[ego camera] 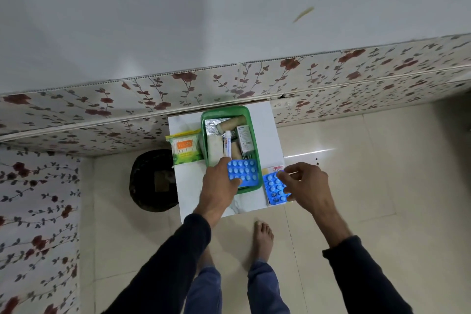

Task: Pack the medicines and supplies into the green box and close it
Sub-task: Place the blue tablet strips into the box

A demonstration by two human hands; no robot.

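White table [270,120]: left hand [219,181] pinches blister pack [242,172]; right hand [303,183] curled.

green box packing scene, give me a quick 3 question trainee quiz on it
1. True or false: the green box is closed.
2. Which hand holds a blue blister pack over the box: A left hand, B right hand?
3. What lies on the white table left of the box?

Key: 1 false, it is open. 2 A. 3 the cotton swab pack.
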